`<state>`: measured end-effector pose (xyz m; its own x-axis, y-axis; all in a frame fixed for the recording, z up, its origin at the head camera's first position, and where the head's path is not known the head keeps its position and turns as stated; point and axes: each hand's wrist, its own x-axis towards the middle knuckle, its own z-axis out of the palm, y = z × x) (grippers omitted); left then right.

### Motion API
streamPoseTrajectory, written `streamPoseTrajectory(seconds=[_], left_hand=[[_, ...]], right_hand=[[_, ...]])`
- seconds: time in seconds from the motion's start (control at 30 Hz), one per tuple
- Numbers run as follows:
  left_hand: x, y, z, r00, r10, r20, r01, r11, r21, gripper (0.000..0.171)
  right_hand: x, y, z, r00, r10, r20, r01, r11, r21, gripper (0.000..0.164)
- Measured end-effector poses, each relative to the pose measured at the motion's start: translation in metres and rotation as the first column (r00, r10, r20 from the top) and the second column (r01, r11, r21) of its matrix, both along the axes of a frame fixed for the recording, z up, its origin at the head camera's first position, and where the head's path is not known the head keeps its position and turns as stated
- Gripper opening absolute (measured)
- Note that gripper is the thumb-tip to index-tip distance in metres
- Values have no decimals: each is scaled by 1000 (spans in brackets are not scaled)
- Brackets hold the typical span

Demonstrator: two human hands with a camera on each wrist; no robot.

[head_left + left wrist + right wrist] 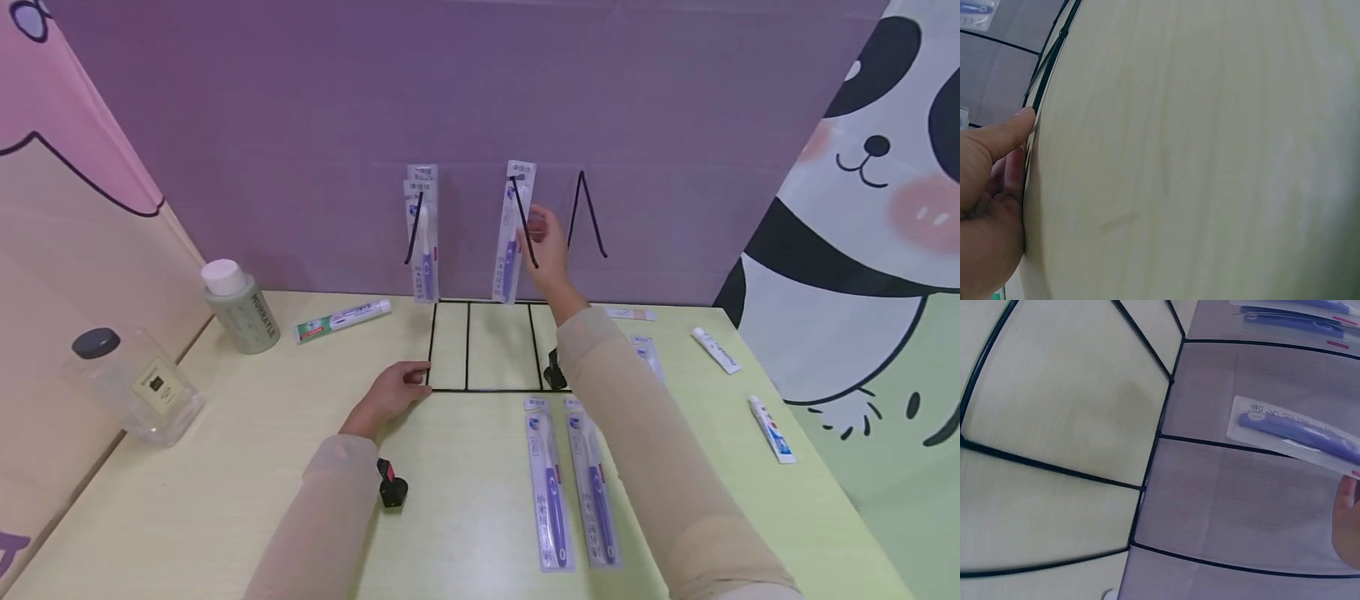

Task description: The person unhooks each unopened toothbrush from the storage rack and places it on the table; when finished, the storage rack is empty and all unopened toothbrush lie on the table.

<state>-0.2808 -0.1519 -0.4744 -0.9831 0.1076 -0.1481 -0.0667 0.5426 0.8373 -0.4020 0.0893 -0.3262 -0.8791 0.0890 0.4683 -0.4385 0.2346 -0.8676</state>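
A black wire rack (468, 350) stands on the table, its base flat and its hooks rising at the back. My left hand (392, 392) pinches the left edge of the base, with the thumb (1013, 132) on the wire in the left wrist view. On the middle hook hangs a packaged toothbrush (507, 262) with a purple handle. My right hand (549, 250) holds that pack by its right edge; the handle end of the packaged toothbrush (1297, 434) shows in the right wrist view. Two more toothbrush packs (424, 275) hang overlapped on the left hook. The right hook (590, 208) bears nothing.
Two toothbrush packs (551, 492) lie in front of the rack, and another pack (647, 354) is partly behind my right sleeve. Toothpaste tubes (345, 320) lie on both sides. Two bottles (242, 308) stand at the left. A purple backdrop (300, 150) closes off the back.
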Motion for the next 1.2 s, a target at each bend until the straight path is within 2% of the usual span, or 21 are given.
streamPoseTrajectory(seconds=[0.13,0.23,0.33,0.47,0.6,0.8,1.0,1.1,1.2], left_hand=[[1,0,-1,1000,-2,4,2,1000,4,47],[1,0,-2,1000,-2,0,2,1000,6,47],[2,0,-2,1000,4,6,-4,1000,6,47],[3,0,-1,1000,-4,10,4,1000,13,47],[3,0,0,1000,-8,6,8,1000,22,47],[3,-1,0,1000,-8,10,8,1000,21,47],[0,-3,-1,999,-39,-28,39,999,10,47],[-1,-4,-1,999,-40,-22,41,999,5,48],[-1,-3,-1,999,-39,-5,39,999,2,48]], right_hand=[[1,10,0,998,-3,65,8,997,-77,41],[9,18,-4,989,78,122,-58,985,-161,46],[25,24,-14,966,162,203,-115,968,-222,53],[56,27,-31,903,265,338,-176,946,-272,62],[93,26,-45,821,333,464,-236,937,-256,65],[142,25,-74,704,358,613,-308,932,-191,62],[178,27,-101,593,393,702,-368,909,-198,65],[189,28,-111,561,384,733,-377,907,-186,67],[195,28,-118,554,354,753,-380,913,-149,68]])
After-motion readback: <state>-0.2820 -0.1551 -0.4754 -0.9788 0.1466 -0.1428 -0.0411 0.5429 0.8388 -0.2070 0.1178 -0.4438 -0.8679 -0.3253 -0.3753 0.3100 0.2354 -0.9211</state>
